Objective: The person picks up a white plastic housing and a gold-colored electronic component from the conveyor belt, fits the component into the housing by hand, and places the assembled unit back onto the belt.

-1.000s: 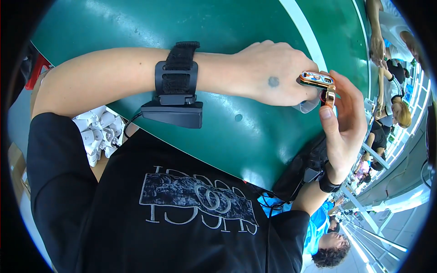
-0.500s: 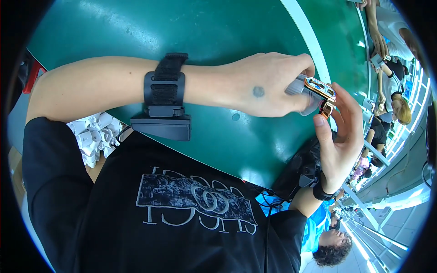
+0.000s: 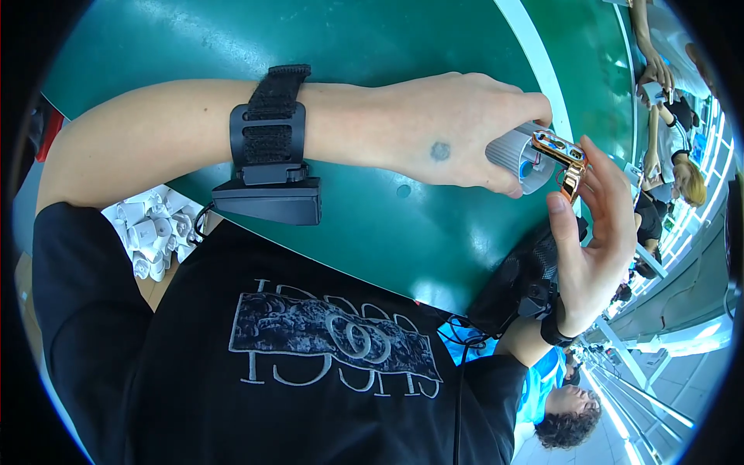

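Note:
My left hand reaches across from the left and is closed around a grey, ribbed, cup-like housing. The open end of this housing points right, and something small and blue shows inside. Just to its right, my right hand pinches a shiny gold-coloured part between thumb and fingers. The gold part has a bent shape with small round details on its upper face. It sits close to the housing's mouth; whether wires join the two I cannot tell.
Under my hands lies a green table with a pale strip. White plastic parts fill a box below its near edge. A black mesh bag-like item is beside my right wrist. Other people sit along the right.
Both hands have moved slightly right. The gold part has come away from the housing a little, and the housing's open mouth with the blue piece inside now shows.

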`<control>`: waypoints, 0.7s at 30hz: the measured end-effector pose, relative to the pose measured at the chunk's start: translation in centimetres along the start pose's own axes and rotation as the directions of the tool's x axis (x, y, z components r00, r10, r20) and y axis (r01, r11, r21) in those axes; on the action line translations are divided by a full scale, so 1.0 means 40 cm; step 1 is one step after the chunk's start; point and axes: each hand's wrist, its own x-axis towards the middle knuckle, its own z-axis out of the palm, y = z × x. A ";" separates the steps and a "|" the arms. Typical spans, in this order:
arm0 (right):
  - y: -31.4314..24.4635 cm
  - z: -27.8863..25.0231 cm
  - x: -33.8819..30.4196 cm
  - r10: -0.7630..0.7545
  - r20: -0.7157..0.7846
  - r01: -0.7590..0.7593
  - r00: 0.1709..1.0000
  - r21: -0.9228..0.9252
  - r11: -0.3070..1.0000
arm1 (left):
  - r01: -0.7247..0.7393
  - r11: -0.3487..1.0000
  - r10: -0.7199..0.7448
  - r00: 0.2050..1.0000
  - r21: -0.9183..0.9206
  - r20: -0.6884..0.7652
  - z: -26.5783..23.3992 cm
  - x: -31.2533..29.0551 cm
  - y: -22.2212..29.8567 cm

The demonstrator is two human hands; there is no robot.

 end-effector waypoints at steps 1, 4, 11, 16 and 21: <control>0.000 0.001 0.000 0.004 -0.001 -0.004 1.000 -0.001 1.000 | 0.008 1.000 -0.008 1.000 0.003 0.007 -0.001 0.001 0.003; 0.002 0.003 0.005 -0.049 -0.026 0.048 0.998 -0.043 0.998 | -0.005 1.000 0.005 1.000 0.018 0.000 0.000 0.004 0.003; -0.001 0.009 0.019 -0.098 -0.003 0.097 0.995 -0.114 0.989 | -0.022 0.998 0.023 0.999 0.052 -0.024 0.006 0.004 -0.011; -0.030 -0.001 0.018 0.109 0.034 -0.108 0.993 -0.036 0.993 | -0.028 0.997 0.030 0.999 0.068 -0.020 0.009 0.016 -0.014; -0.040 0.010 0.021 0.012 0.035 -0.006 0.999 -0.169 0.986 | -0.010 0.997 0.012 1.000 0.079 -0.028 0.003 0.011 -0.009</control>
